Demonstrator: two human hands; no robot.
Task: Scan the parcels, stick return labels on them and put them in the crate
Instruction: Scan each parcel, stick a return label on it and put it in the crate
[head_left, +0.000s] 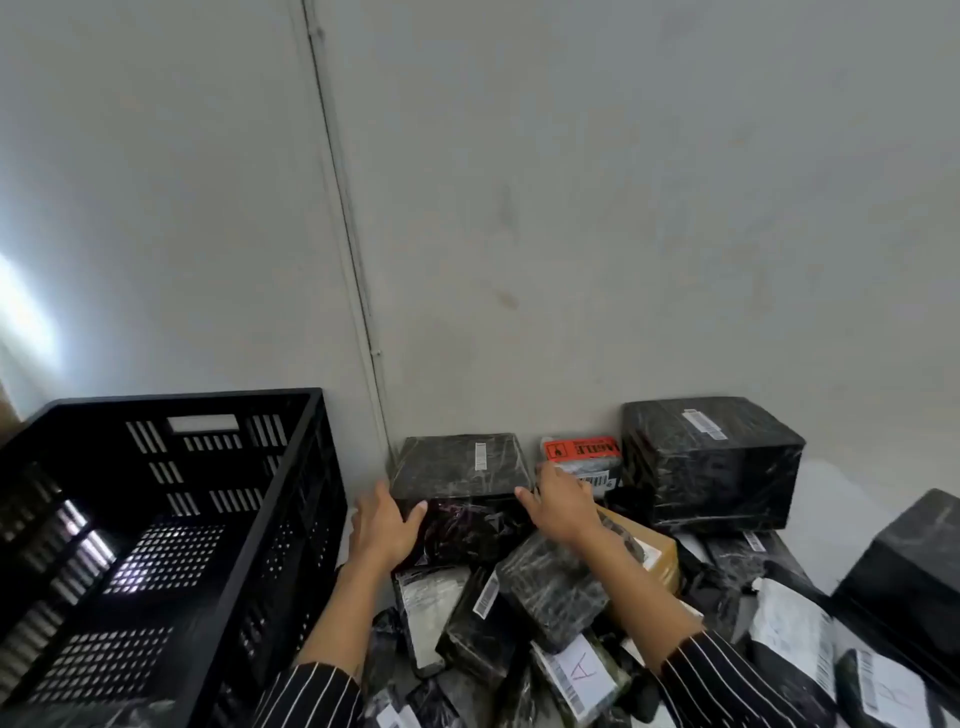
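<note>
Parcels wrapped in black film are heaped on the surface at lower right, several with white barcode labels facing up. One flat black box is set at the back of the heap, against the wall, with a narrow barcode strip on its top face.

Both hands are reached forward to this box. The left hand is placed at its near left corner with fingers spread and the thumb laid towards the front edge. The right hand is placed at the near right corner, fingers extended and loosely parted. Neither hand is clenched, and nothing is grasped yet; whether the fingertips are pressed against the film cannot be told. The box is flanked on both sides, most likely because it is too wide to be lifted by one hand.

The crate, black with slotted walls, stands just left of the box and of the left hand, so only a short sideways carry is needed once a parcel is processed.

Step in hand, as judged: picking up the next parcel for scanning. No scanner and no return labels are in view. The upward-facing barcode strip should allow scanning without the box being turned.

Just right of the box lies a small parcel with a red label, and beyond it a taller black box. The film is glossy and wrinkled, so slipping should be guarded against.
</note>
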